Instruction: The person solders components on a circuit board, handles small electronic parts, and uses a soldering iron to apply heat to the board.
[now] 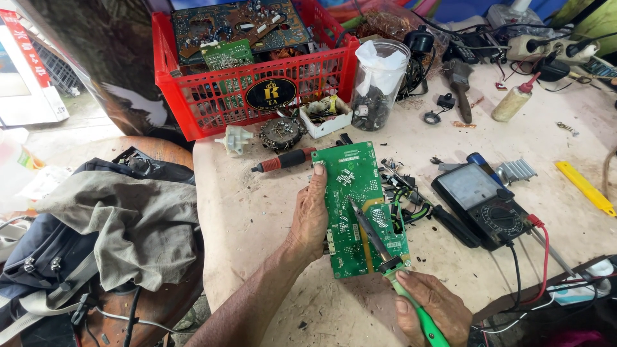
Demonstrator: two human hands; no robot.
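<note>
1. Head view: the left hand [310, 215] grips the left edge of a green circuit board [355, 202], thumb up along the edge, holding it just above the worktable [257, 212].
2. The right hand [432, 307] is closed round the green handle of a soldering iron [385, 257]; its tip rests on the board near the middle.
3. An analogue multimeter [483, 204] lies just right of the board, with red and black leads trailing off.
4. A red plastic crate [250, 83] of circuit boards stands behind, a clear jar [378, 77] beside it.
5. A red-and-black screwdriver [286, 160] lies beyond the board's top.
</note>
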